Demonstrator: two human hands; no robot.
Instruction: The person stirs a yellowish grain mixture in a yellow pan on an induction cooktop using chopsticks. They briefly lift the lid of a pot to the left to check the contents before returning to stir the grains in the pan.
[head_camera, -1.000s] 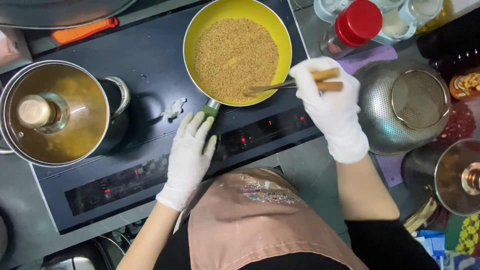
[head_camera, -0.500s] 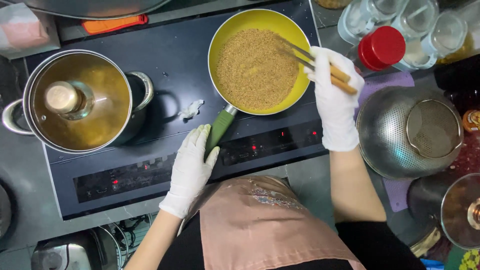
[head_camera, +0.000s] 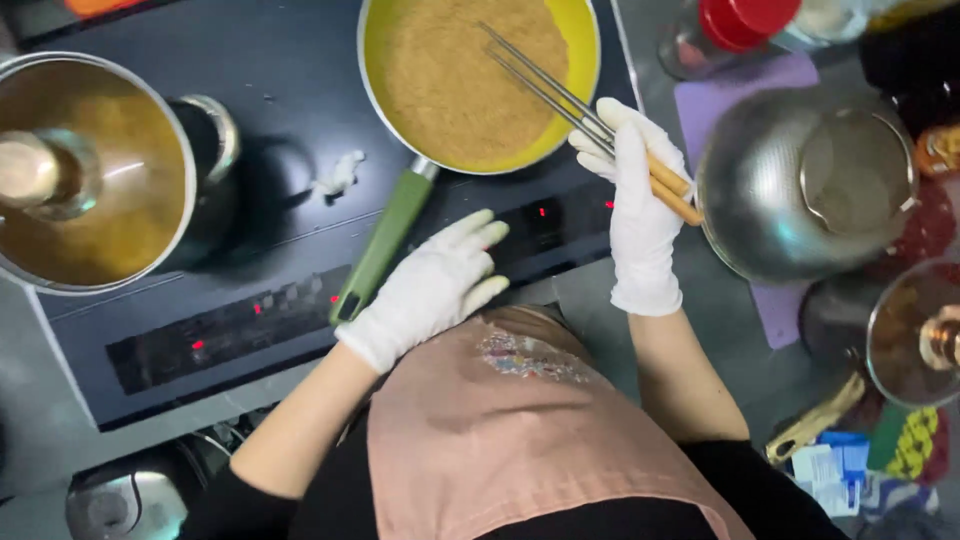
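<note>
Head view: chopsticks (head_camera: 560, 95) between right hand (head_camera: 640, 215) fingers (head_camera: 610, 125).

Right hand (head_camera: 640, 200) drawn back toward the pan's rim — chopsticks (head_camera: 560, 90) now angled across the crumbs (head_camera: 460, 75)

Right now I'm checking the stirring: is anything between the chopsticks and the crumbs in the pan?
Nothing visible. The right hand holds the chopsticks, whose tips reach over the crumbs in the uncovered pan.
</note>
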